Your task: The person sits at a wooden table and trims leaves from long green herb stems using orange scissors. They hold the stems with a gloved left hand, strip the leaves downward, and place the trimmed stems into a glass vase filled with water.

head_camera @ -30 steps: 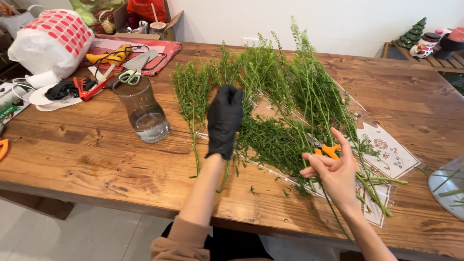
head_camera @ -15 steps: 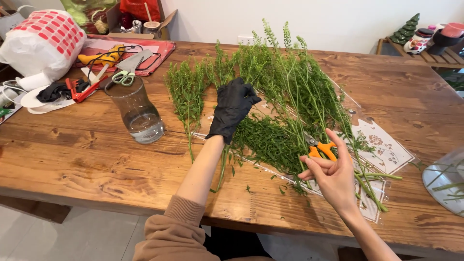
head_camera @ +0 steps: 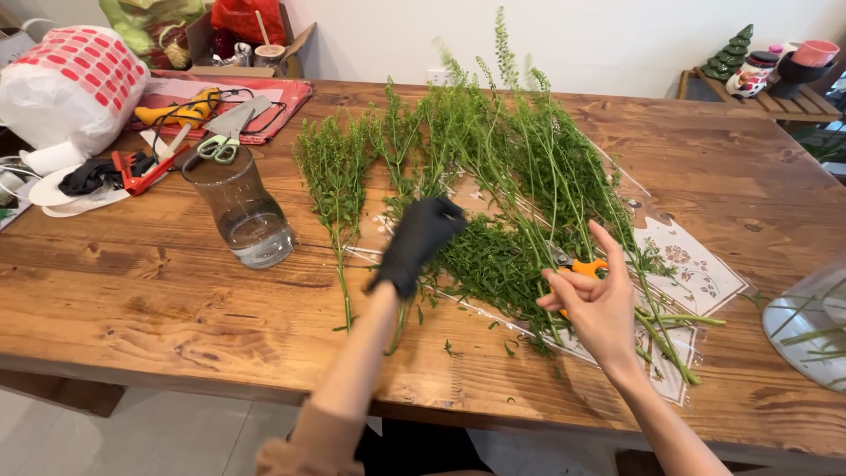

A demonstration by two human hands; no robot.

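Left hand (head_camera: 416, 242), black-gloved: fingers curled down onto green stems (head_camera: 493, 264) at table centre; whether they grip cannot be told. Right hand (head_camera: 597, 304), bare: fingers wrapped around orange-handled shears (head_camera: 583, 266), index extended. Stems fan far across patterned wrapping paper (head_camera: 696, 269). Glass vase (head_camera: 242, 207) stands left on wooden table (head_camera: 132, 291).

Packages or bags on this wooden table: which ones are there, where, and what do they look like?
White plastic bag with red check pattern: far left corner, bulging, rounded.
Green plastic bag and red plastic bag: far edge, crumpled.
Clear patterned wrapping sheet: flat under the green stems.
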